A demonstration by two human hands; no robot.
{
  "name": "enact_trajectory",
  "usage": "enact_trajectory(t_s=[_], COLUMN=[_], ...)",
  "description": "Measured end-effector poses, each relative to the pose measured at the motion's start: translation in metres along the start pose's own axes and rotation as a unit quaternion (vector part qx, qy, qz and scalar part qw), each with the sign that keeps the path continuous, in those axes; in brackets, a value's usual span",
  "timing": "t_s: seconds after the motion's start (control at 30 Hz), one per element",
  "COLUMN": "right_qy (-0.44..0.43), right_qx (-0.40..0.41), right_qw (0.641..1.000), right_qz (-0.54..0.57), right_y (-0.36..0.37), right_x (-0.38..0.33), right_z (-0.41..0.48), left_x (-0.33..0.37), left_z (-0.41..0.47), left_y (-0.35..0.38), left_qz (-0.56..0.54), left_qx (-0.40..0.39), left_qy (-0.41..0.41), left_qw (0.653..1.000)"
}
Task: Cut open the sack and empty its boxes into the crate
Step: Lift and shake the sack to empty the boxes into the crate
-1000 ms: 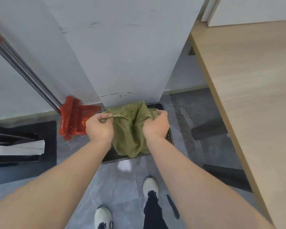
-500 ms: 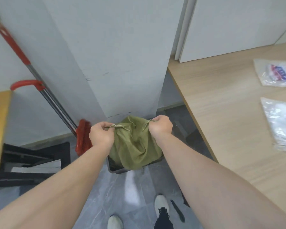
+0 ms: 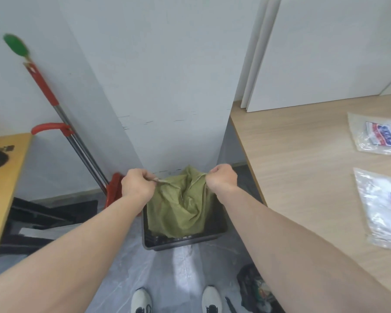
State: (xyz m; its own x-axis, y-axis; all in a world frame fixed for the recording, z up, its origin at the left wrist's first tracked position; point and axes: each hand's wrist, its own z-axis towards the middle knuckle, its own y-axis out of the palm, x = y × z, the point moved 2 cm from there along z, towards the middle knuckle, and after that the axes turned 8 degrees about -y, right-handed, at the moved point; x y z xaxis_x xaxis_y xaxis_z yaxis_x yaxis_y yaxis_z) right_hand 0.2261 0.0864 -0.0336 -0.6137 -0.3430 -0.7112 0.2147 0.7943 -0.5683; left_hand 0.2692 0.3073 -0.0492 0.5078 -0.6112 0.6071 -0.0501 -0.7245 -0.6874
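Observation:
An olive green sack (image 3: 178, 211) hangs limp and creased, its lower end inside a dark plastic crate (image 3: 181, 241) on the floor by a white pillar. My left hand (image 3: 137, 185) grips the sack's top left corner. My right hand (image 3: 221, 180) grips its top right corner, so the cloth is stretched between the two fists. Small dark items lie at the crate's bottom front; I cannot tell what they are. No cutting tool is in view.
A red broom with a long metal handle (image 3: 77, 141) leans on the wall to the left. A wooden table (image 3: 303, 159) at the right carries two clear plastic bags (image 3: 384, 206). A yellow tabletop (image 3: 2, 177) is at the far left. My shoes (image 3: 142, 300) stand on the grey floor.
Both hands have lifted the sack higher over the crate, and more of it hangs clear. My view has tilted up, bringing in the table, the bags and the broom handle.

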Motion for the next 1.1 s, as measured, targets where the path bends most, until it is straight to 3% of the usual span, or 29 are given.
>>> enact_trajectory(t_s=[0.13, 0.37, 0.53, 0.77, 1.1], right_qy=[-0.026, -0.163, -0.182, -0.167, -0.236], right_qx=[0.040, 0.135, 0.161, 0.174, 0.166], right_qw=[0.999, 0.977, 0.969, 0.970, 0.957], right_qz=[-0.005, 0.005, 0.041, 0.025, 0.036], right_y=[0.001, -0.013, -0.023, -0.064, -0.125], right_x=[-0.008, -0.028, -0.040, -0.049, -0.090], right_z=[-0.001, 0.002, 0.007, -0.001, -0.040], left_x=[0.018, 0.041, 0.056, 0.049, 0.083], left_z=[-0.005, -0.017, -0.026, -0.025, -0.061], left_y=[-0.015, -0.037, -0.062, -0.096, -0.150], left_qz=[0.007, -0.039, -0.058, -0.027, -0.042], left_qx=[0.016, 0.065, 0.085, 0.084, 0.118], left_qy=[0.046, 0.151, 0.209, 0.163, 0.166], left_qw=[0.999, 0.986, 0.973, 0.983, 0.978])
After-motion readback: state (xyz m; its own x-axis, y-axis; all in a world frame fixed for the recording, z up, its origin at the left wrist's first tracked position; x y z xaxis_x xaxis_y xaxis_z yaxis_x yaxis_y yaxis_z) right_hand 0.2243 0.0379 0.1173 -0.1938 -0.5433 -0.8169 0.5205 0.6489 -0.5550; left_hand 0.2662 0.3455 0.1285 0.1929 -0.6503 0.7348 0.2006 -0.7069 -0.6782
